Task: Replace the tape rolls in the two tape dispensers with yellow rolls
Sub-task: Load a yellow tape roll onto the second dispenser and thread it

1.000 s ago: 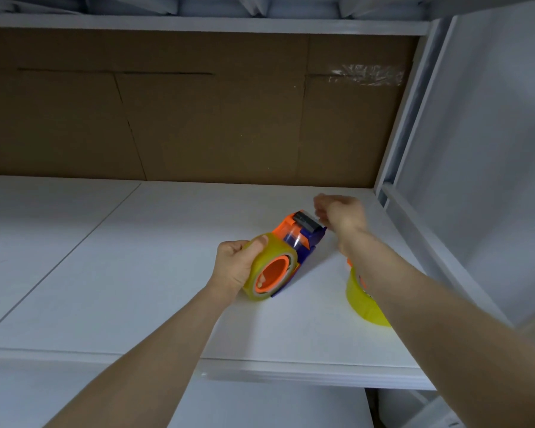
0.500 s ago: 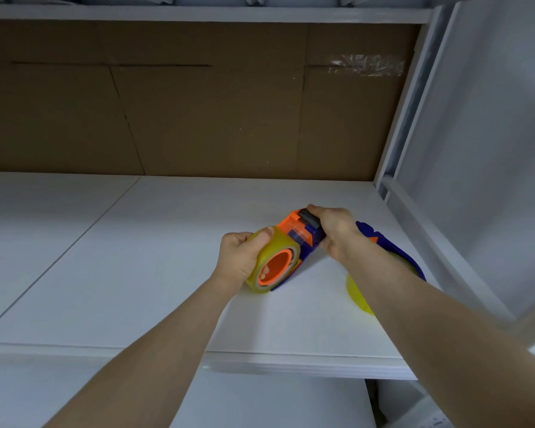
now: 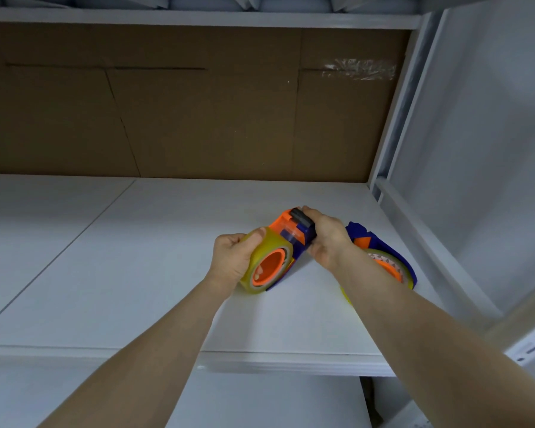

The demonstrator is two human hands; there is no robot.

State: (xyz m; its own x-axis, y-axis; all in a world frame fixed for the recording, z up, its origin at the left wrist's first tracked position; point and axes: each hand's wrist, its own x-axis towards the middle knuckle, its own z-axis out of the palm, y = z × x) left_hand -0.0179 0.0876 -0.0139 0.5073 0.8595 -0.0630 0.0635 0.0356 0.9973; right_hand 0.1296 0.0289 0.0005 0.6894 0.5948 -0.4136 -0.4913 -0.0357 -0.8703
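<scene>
An orange and blue tape dispenser [image 3: 291,230] lies on the white shelf [image 3: 155,273] with a yellow roll [image 3: 261,257] mounted on its orange hub. My left hand [image 3: 232,261] grips that yellow roll from the left, thumb on top. My right hand [image 3: 325,239] holds the dispenser's dark cutter end. Behind my right wrist lies a second blue and orange dispenser [image 3: 383,254] with a roll in it, partly hidden by my arm. A yellow edge [image 3: 346,296] shows under my right forearm.
A brown cardboard panel [image 3: 183,118] backs the shelf, with a strip of clear tape [image 3: 359,69] at its upper right. A white upright and rail [image 3: 414,211] bound the shelf on the right. The shelf's front edge [image 3: 260,362] runs below my forearms.
My right hand came down from beside the cutter end and now holds it. The view shifted, so the second dispenser shows behind my right wrist. My left hand kept its grip.
</scene>
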